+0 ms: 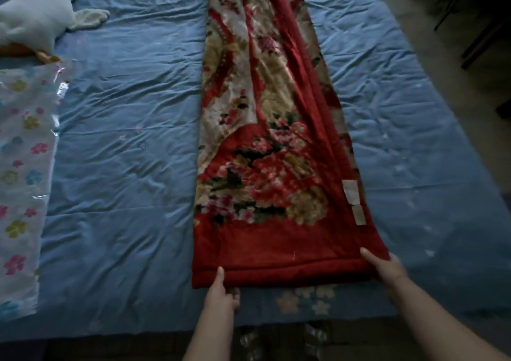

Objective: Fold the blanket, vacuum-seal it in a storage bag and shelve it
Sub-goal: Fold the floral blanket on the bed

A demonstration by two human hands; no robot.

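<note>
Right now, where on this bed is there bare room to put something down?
The widest bare sheet lies between the storage bag and the blanket. A narrower strip runs right of the blanket. Crowded: the plush toy corner, and the near edge where left hand and right hand grip it.

A bedroom in a home is shown: most of the view is filled by a bed point(124, 167) covered with a wrinkled blue sheet. A pale plush toy point(36, 23) is laid at the bed's far left corner, and a red floral blanket point(262, 139) is spread lengthwise down the bed's middle. Beyond the bed's right edge, a bare floor point(409, 15) and dark furniture legs point(478, 45) are seen in dim light.
</note>
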